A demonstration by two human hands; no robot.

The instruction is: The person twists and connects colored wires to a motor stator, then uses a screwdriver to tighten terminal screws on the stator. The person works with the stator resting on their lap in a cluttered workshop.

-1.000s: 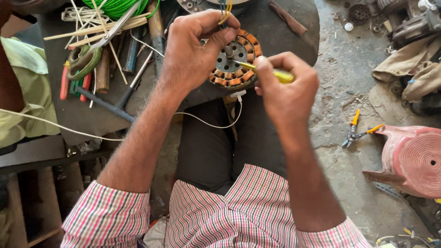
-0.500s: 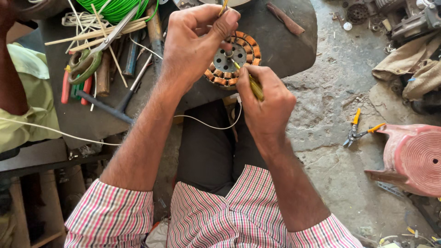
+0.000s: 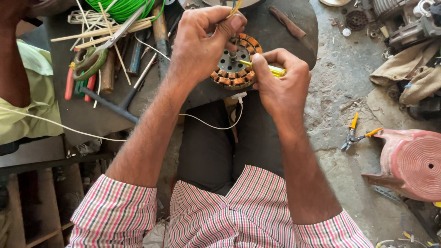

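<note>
At the near edge of the dark worktop (image 3: pixel 275 27), just above our lap, our right hand (image 3: pixel 280 82) is clenched around a yellow-handled tool (image 3: pixel 271 70), thumb and forefinger pinching it so that its tip reaches into the copper-wound motor stator (image 3: pixel 235 62). Half a second ago this hand sat lower and more upright, with the tool standing steeply over the windings; now it has risen and turned, and the tool lies nearly level, pointing toward the hub of the stator. We judge from this that the work has passed from approach to actual probing or tucking among the coils. Our left hand (image 3: pixel 202 43) has hardly shifted: it grips the stator from the far side, thumb pressed on the upper rim, fingers curled over a thin yellowish strip (image 3: pixel 235 8) that sticks up between them. The stator thus lies between the two hands, touching both, its right rim under our right fingertips. A thin white wire (image 3: pixel 216 125) hangs from it across our knee. Further out, toward the left edge, lie scissors (image 3: pixel 98 53), red-handled pliers (image 3: pixel 69 85) and a coil of green wire (image 3: pixel 121 8); on the floor to the right, yellow-handled pliers (image 3: pixel 356 133) beside a pink stool (image 3: pixel 411 163).
</note>
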